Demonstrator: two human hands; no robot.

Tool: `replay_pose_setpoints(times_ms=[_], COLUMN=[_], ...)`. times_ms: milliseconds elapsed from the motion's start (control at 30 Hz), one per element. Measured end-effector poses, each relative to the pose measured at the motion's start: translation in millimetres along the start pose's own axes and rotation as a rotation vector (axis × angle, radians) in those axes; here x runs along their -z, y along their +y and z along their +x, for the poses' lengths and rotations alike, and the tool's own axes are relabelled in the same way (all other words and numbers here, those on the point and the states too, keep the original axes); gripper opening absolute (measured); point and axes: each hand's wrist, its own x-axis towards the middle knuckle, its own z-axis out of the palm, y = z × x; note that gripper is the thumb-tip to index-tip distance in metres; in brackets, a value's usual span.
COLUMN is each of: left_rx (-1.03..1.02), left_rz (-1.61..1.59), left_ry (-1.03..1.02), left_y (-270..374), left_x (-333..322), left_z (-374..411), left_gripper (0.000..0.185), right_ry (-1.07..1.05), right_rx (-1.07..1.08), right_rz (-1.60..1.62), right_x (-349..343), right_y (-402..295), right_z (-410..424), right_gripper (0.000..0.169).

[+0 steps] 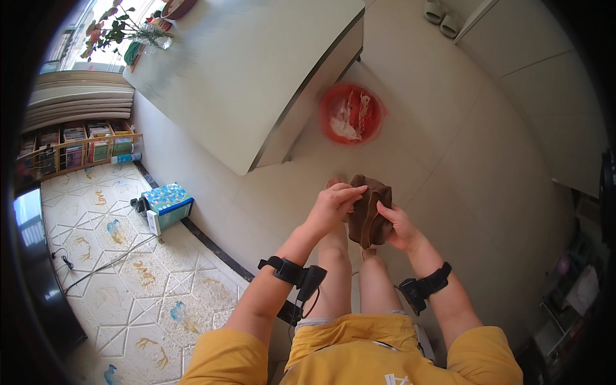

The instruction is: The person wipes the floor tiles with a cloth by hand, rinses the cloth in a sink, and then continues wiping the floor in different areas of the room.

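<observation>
A small, soft brown article [368,211], suede- or leather-like with a raised fold down its middle, is held up in front of my knees. Whether it is a pouch or a shoe I cannot tell. My right hand [402,226] grips its right side, thumb on top and the other fingers mostly hidden behind. From the left, my left hand [337,202] reaches over its upper left part with bent fingers, the fingertips by the fold. Whether those fingers pinch anything is unclear. Beyond the article, a red waste bin [327,126] with a thin liner holds crumpled white paper or wrappers.
A pale table [226,91] stands ahead, with a flower vase [156,41] at its far end. To the left, a box [168,204] stands on a patterned low surface [120,274] with a cable across it. Cabinets [539,72] line the right; slippers [442,19] lie beside them.
</observation>
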Motion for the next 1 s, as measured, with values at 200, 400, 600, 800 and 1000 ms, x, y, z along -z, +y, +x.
replay_pose_setpoints(times_ms=[200,400,600,800,1000], left_rx=[0.244,0.405,0.433,0.626,0.597], left_rz=[-0.336,-0.178,-0.003,0.067,0.264], left_ry=[0.001,0.089,0.093,-0.078,-0.087], left_y=[1,-24,-93,-159,-189], left_x=[16,36,24,14,24], left_z=[58,129,184,215,230], left_gripper=[0.018,0.010,0.018,0.060,0.058], right_ry=[0.151,0.340,0.454,0.461,0.422], right_rx=[0.054,0.160,0.202,0.201,0.207], right_rz=[-0.049,0.045,0.105,0.117,0.149], right_x=[0,13,28,37,56], right_y=[-42,-88,-90,-106,-117], right_z=[19,41,64,69,71], right_gripper=[0.037,0.042,0.048,0.043,0.037])
